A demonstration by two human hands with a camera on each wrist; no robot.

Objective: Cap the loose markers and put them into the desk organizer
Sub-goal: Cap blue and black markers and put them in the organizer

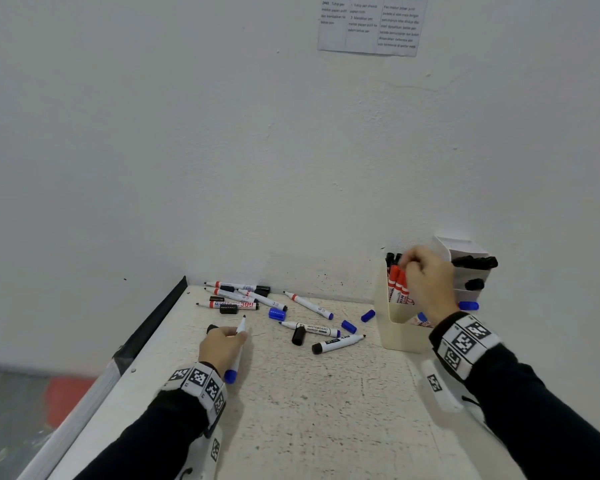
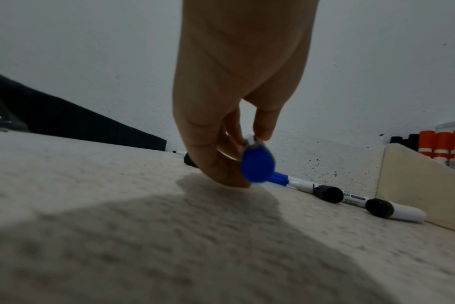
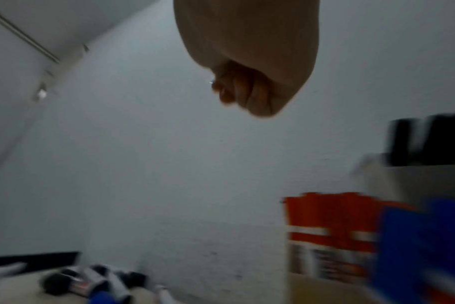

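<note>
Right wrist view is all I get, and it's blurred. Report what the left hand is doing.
Observer: The left hand grips an uncapped marker, tip pointing away, blue end toward the wrist.
Operator: Find me a blue cap.
Observer: Three lie loose on the table; the nearest blue cap sits to that hand's right, farther back.
Operator: Place the right hand for me.
Observer: The right hand hangs, fingers curled, over the organizer, at its red-capped markers.
</note>
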